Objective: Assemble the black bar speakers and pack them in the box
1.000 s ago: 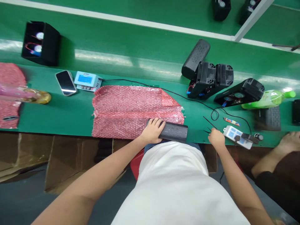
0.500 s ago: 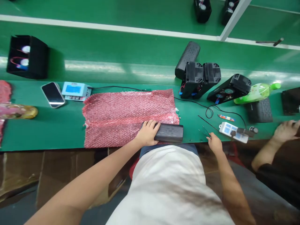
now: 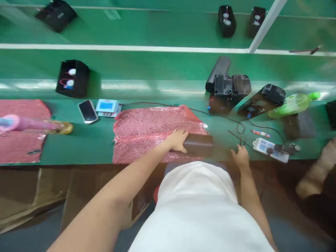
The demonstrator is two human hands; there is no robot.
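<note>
A black speaker [image 3: 201,145], long and box-shaped, lies across the right edge of a pink bubble-wrap sheet [image 3: 147,122] at the bench's front. My left hand [image 3: 178,140] spans its left end and grips it from above, covering that end. Further right, close to the bench edge, my right hand [image 3: 240,155] is closed around slim dark tweezers [image 3: 244,141], whose tips point away from me. Blur hides the exact finger grip. A thin dark rod [image 3: 236,135] lies just beyond that hand, running toward a white power strip [image 3: 270,149].
Several opened black speaker housings [image 3: 223,92] stand behind right, beside a green bottle [image 3: 291,105] and a glue tube [image 3: 259,133]. Left are a blue-and-white meter [image 3: 107,107], a phone [image 3: 88,111] and a pink-and-yellow bottle [image 3: 39,125]. A co-worker's arm [image 3: 319,168] is at far right.
My view has swung left, so most bench items appear shifted right. My right hand and the tweezers have come nearer the rod and power strip. My left hand stays on the speaker.
</note>
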